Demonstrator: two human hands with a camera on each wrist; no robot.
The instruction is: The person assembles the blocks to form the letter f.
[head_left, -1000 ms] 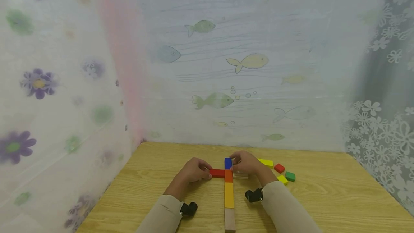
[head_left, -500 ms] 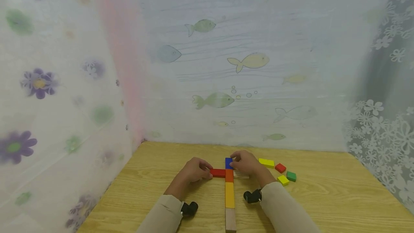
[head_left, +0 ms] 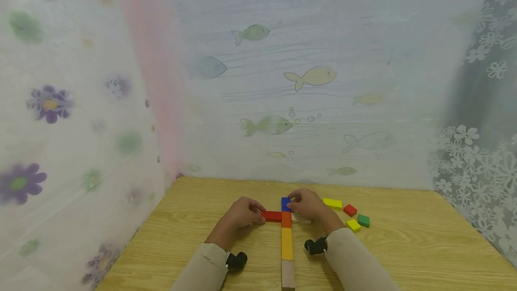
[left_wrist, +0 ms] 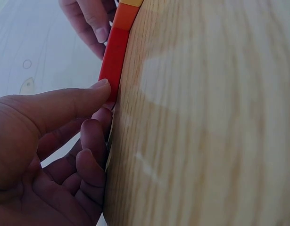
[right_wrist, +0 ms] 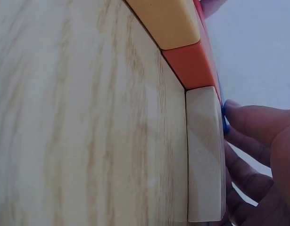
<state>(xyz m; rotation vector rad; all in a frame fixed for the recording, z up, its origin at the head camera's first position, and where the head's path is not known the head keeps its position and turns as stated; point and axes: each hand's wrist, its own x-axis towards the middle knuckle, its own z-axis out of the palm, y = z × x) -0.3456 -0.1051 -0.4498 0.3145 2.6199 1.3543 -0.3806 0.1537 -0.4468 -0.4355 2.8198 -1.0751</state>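
Wooden blocks lie in a cross on the table. My left hand (head_left: 243, 212) pinches the outer end of the red block (head_left: 272, 216), thumb on its near side in the left wrist view. My right hand (head_left: 308, 203) pinches the blue block (head_left: 285, 203) at the far tip between thumb and fingers. The red block's inner end meets an orange block (head_left: 286, 220). Nearer me follow a yellow-orange block (head_left: 286, 244) and a plain wood block (head_left: 287, 275). Another plain block (right_wrist: 203, 155) extends right from the orange one, partly hidden by my right hand in the head view.
Beyond my right hand lie loose blocks: a long yellow one (head_left: 332, 204), a small red one (head_left: 350, 210), a green one (head_left: 363, 220) and a small yellow one (head_left: 353, 225). A fish-print curtain (head_left: 258, 102) hangs behind the table (head_left: 194, 196).
My right thumb has moved from the blue block's near corner up onto its right side. The left hand and the blocks have stayed where they were, apart from a slight view shift.
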